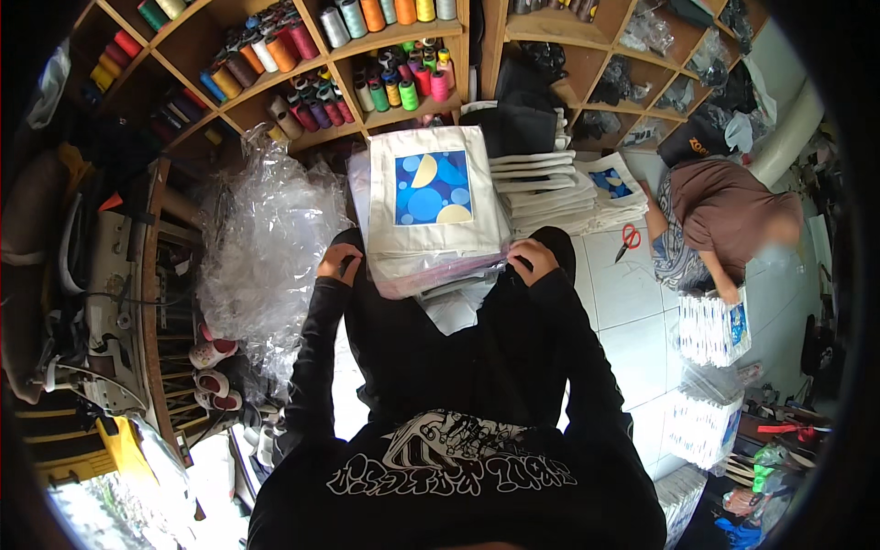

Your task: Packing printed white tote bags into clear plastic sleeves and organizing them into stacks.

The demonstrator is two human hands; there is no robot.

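Observation:
A cream fabric bag (431,240) with a blue printed square of circles lies face up in front of me, on top of a stack with clear, pinkish plastic (431,280) showing below it. At the stack's left edge my left hand (341,260) is closed with curled fingers; what they hold, if anything, is hidden. My right hand (532,262) pinches the edge of the clear plastic near the bag's lower right corner. Both forearms are in black sleeves, and the stack sits by my knees.
Crumpled clear plastic (266,247) is heaped at left, beside a sewing machine (115,302). Thread shelves (399,41) stand ahead. Folded bags (545,197) and red-handled scissors (628,240) lie at right. A co-worker (733,215) bends over another bag stack (710,328).

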